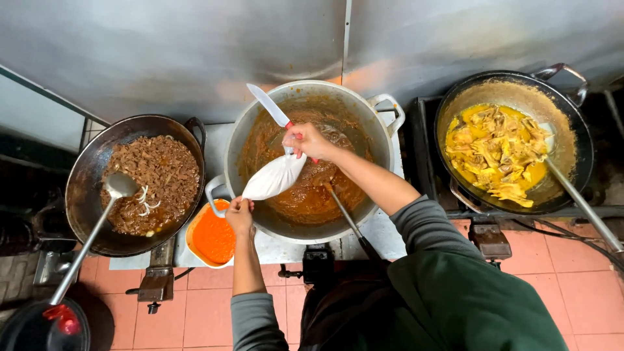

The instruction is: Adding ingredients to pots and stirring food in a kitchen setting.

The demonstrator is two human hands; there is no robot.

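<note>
A white plastic bag full of liquid hangs tilted over a big steel pot of thick brown sauce. My left hand grips the bag's lower end at the pot's near rim. My right hand pinches the bag's upper end and also holds a knife with a white blade and red handle, which points up and left. A ladle handle leans in the pot at the near side.
Left stands a dark wok of brown meat with onion rings and a long steel ladle. Right, a wok holds yellow chicken curry with a spatula. An orange bowl of red paste sits below the pot.
</note>
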